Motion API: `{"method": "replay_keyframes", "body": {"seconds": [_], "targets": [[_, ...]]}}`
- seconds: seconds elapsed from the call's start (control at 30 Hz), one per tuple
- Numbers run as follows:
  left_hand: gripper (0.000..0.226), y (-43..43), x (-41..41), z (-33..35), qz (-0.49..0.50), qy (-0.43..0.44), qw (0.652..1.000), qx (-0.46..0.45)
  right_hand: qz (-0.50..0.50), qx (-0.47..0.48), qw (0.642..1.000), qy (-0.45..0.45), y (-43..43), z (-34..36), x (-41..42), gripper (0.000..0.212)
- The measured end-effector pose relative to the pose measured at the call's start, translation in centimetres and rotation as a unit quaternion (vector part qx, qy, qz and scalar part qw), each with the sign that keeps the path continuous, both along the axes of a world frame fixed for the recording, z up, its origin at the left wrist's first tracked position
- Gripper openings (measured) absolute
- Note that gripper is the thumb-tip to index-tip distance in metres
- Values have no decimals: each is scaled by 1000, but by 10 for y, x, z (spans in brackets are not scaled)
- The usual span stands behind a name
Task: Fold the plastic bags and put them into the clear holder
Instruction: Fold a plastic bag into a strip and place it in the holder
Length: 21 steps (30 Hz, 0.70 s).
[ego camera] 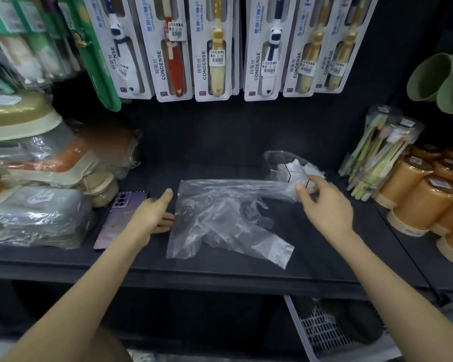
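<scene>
Looks onto a dark shop shelf (324, 257), toothbrush packs (212, 48) hanging above a crumpled plastic bag (220, 218). Shows the left hand (152, 212) spread wide with fingertips at the bag's left edge, the right hand (324, 202) pinching the bag's far right corner, and the clear holder (272, 160) with folded bags (296, 168) just behind that corner. Could well tip the light holder or skew the slick film through an uneven right-hand pull.

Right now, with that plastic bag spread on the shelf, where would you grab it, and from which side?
I'd pinch the plastic bag by the strip sticking out at its near right corner, coming from the right. The film lies flat on the shelf, so its middle gives nothing to pinch; the left hand rests at its left edge and the right hand pinches its far right end.
</scene>
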State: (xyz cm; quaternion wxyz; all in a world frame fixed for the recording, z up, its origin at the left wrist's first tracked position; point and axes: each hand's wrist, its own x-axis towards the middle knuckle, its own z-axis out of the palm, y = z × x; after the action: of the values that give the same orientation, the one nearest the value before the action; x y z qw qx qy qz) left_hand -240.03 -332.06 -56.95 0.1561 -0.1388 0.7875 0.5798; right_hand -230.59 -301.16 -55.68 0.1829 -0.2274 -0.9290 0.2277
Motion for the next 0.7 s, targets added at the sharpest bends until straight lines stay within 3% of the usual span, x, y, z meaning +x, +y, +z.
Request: {"method": "replay_keyframes", "body": {"seconds": [0.03,0.1,0.2,0.37,0.57,0.7], "targets": [[53,-4,11,-2,-8,15,999,-35,15,-8,1000,15,-7,3,14,48],[46,-12,32,-3,-13,28,997,-68,60,-130,990,-2,-26,10,42,44],[38,-13,57,-4,-12,33,998,-58,108,-343,931,-59,-56,20,69,42],[8,-5,66,-20,17,79,997,-8,156,-379,910,-60,-79,14,78,18],[16,-16,65,-27,51,102,993,12,114,-447,887,-29,-58,3,80,22],[20,-33,59,-28,73,69,995,23,93,-492,863,-73,-20,-3,85,25]]}}
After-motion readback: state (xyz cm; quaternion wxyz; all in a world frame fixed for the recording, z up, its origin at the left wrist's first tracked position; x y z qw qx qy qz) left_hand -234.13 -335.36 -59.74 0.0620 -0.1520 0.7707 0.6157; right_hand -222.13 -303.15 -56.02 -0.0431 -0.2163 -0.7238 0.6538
